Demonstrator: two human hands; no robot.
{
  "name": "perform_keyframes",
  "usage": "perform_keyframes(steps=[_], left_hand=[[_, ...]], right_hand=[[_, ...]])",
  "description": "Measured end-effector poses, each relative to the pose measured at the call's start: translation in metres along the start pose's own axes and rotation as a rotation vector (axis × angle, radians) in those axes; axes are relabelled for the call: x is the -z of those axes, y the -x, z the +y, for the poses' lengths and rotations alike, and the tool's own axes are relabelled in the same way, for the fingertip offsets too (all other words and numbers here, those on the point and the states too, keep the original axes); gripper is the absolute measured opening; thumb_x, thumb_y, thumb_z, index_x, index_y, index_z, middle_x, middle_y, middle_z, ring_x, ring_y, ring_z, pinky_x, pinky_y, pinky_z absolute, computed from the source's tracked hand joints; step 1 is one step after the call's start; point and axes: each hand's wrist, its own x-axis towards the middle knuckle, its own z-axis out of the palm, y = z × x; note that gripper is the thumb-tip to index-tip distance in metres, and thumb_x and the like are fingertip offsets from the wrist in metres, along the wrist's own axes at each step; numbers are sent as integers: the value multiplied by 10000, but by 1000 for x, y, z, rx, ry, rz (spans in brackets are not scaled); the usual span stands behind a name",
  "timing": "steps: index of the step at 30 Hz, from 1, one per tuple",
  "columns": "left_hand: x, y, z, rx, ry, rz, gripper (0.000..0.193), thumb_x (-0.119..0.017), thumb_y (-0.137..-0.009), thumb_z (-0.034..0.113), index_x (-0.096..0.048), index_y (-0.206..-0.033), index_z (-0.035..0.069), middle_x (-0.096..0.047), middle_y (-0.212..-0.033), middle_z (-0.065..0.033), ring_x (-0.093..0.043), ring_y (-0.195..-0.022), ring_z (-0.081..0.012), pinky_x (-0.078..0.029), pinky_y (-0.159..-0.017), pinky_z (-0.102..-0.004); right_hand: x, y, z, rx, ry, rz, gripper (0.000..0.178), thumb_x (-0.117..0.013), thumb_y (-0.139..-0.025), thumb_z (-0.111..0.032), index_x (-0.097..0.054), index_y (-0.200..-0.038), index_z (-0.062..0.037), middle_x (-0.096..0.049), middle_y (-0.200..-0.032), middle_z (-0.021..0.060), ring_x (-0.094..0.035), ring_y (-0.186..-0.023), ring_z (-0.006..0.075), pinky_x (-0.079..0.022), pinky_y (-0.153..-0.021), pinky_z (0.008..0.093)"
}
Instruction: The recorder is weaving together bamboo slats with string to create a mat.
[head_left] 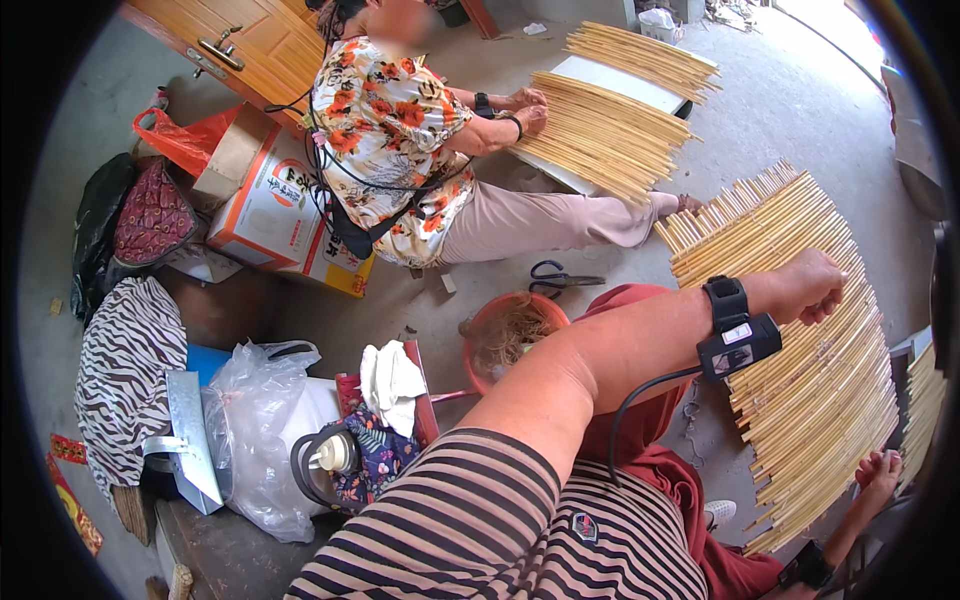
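Note:
A mat of thin yellow canes (800, 400), laid side by side, stretches in front of me on the right. Over its far part reaches my left hand (812, 287), fingers curled into a pinch; whatever is between the fingertips is too small to make out. My right hand (880, 472) is at the mat's right edge, low in the view, its fingers bent together. What it holds, if anything, cannot be made out. A black strap with a small device (738, 345) sits on my left wrist, a cable running from it.
Across from me a person in a flowered shirt (385, 120) works with both hands on another cane mat (605, 130) on a white board. Between us are scissors (565, 279) and an orange basin (478, 372) holding fibres. Boxes (265, 190) and plastic bags (262, 435) crowd the left.

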Motion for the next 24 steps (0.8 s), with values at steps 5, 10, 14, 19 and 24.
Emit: perform_keyframes(steps=[5, 10, 14, 19, 24], left_hand=[[-11, 12, 10, -115, 60, 13, 194, -489, -869, 137, -550, -722, 25, -563, -605, -97, -561, -491, -197, -474, -463, -325], [-8, 20, 18, -133, 153, 6, 134, -498, -883, 155, -549, -830, 43, -605, -733, -92, -602, -643, -191, -500, -542, -345], [5, 19, 23, -141, 131, 84, 117, -484, -900, 137, -553, -854, 55, -613, -800, -90, -602, -747, -190, -510, -614, -343], [5, 25, 26, -56, 179, 61, 131, -487, -911, 150, -553, -882, 41, -608, -838, -108, -600, -751, -200, -521, -613, -342], [14, 16, 18, -107, -103, 364, 137, -579, -836, 124, -522, -926, 37, -586, -821, -111, -595, -738, -230, -514, -641, -403]], right_hand=[[-80, 39, -28, -15, -133, 12, 107, -508, -951, -211, -489, -967, -106, -566, -786, 14, -489, -526, 46, -338, -394, 164], [-52, 17, -17, -303, -583, 68, 120, -490, -956, -186, -480, -980, -69, -572, -756, 22, -483, -521, 52, -395, -422, 176], [37, -34, 52, -290, -1045, -471, 138, -460, -969, -180, -497, -917, -58, -518, -661, 12, -489, -549, 61, -416, -458, 187], [52, -37, 58, -265, -1057, -377, 164, -467, -967, -174, -528, -887, -43, -466, -620, -4, -488, -553, 78, -462, -508, 190], [12, -21, 22, -245, -916, 95, 183, -525, -938, -167, -561, -1051, -28, -627, -861, 75, -541, -590, 107, -543, -603, 224]])
